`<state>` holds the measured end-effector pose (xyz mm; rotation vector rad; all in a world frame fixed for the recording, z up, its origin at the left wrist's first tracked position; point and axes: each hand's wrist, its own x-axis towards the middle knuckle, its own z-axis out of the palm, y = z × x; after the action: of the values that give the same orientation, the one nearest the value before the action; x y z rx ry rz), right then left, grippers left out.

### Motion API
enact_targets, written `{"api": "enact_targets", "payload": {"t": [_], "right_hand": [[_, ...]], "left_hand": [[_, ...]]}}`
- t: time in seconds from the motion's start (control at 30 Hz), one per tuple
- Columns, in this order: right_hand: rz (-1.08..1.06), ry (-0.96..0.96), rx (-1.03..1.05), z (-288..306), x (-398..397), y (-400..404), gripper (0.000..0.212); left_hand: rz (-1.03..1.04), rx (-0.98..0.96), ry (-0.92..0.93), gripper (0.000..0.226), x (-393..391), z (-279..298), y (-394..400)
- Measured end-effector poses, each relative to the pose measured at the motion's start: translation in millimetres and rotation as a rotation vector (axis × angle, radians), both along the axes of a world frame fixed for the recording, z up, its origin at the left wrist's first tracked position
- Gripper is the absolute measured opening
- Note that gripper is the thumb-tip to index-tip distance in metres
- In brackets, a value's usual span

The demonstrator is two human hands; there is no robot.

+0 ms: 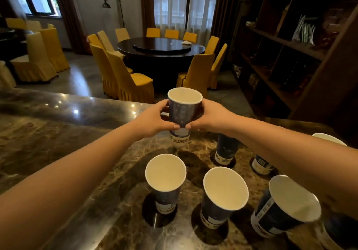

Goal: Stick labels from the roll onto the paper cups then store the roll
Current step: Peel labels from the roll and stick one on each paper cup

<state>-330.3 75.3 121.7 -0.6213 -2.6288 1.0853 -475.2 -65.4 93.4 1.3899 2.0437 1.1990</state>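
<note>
1. Holding the blue paper cup (pixel 184 112) in both hands' grip, left hand (pixel 155 119) and right hand (pixel 209 118), above the counter (pixel 58 133).
2. I press thumbs evenly; roll unseen.

Both hands, left hand (pixel 155 119) and right hand (pixel 210 117), clasp an upright paper cup (pixel 184 112).

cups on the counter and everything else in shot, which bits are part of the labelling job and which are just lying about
Part of the job:
- held cup, gripped by left hand and right hand
- cups standing on the marble counter: front three, others partly hidden behind the right arm
- label roll: not in view

Just lying about:
- round dining table
- yellow chairs
- wooden shelving
</note>
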Motion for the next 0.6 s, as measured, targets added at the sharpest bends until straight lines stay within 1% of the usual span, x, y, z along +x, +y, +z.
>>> {"api": "enact_targets", "payload": {"t": [0.1, 0.17, 0.23, 0.37, 0.53, 0.6], "right_hand": [[0.038, -0.085, -0.185, -16, -14, 4, 0.071], [0.038, -0.151, -0.312, -26, -22, 4, 0.069], [0.015, -0.217, -0.404, -34, -26, 1, 0.062], [-0.047, -0.268, -0.501, -44, -28, 1, 0.050], [-0.064, -0.280, -0.569, -51, -27, 2, 0.052], [-0.061, -0.294, -0.584, -53, -27, 2, 0.056]], "left_hand": [[0.007, -0.085, 0.063, 0.074, -10, -22, 6], [0.015, -0.134, 0.048, 0.077, -15, -35, 10], [0.027, -0.168, 0.044, 0.078, -17, -49, 13], [0.050, -0.191, 0.038, 0.076, -18, -69, 18], [0.067, -0.186, 0.021, 0.075, -22, -81, 20], [0.067, -0.201, 0.018, 0.073, -24, -83, 21]]}}
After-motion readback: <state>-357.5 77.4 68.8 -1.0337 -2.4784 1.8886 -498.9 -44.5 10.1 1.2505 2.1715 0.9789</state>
